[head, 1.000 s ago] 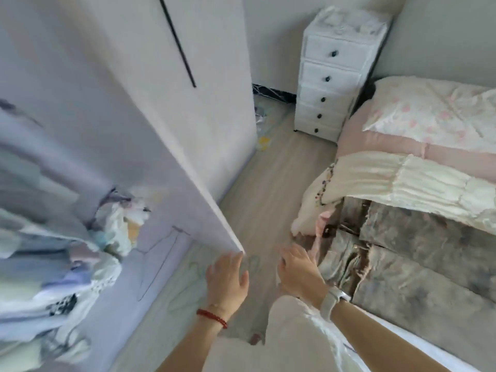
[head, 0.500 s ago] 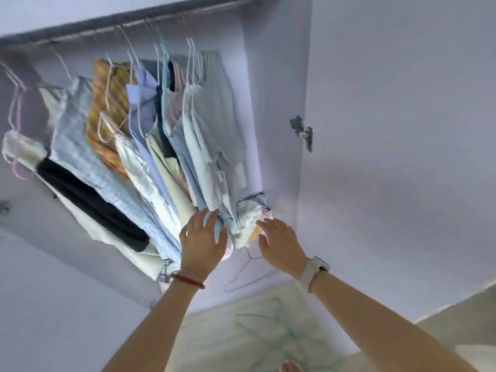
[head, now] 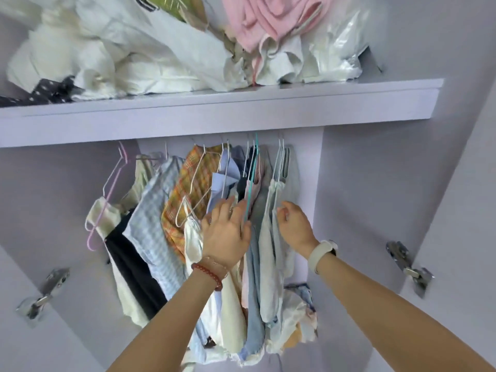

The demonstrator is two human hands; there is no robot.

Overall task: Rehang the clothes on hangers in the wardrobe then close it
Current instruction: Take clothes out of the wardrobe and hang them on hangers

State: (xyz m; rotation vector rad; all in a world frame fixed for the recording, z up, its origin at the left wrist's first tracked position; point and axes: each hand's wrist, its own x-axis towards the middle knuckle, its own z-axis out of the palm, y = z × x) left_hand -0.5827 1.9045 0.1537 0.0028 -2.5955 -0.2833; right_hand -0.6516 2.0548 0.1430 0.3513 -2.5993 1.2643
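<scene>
Both hands reached into the open wardrobe (head: 375, 210): left hand (head: 226, 234), fingers straight, pressed the hung clothes (head: 257, 251) leftward, right hand (head: 294, 226) pinched a pale garment; crowding could knock a hanger (head: 251, 183) off its rail.

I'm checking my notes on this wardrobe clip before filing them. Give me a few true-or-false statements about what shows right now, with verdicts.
1. The left hand lies with straight fingers against the hanging clothes. True.
2. The right hand wears a red bead bracelet. False: it wears a white wristband; the bracelet is on the left wrist.
3. A pink garment lies on the shelf above the hanging clothes. True.
4. The wardrobe doors are closed. False: the wardrobe stands open.
5. The plaid garment hangs right of the teal hanger. False: left of it.
</scene>
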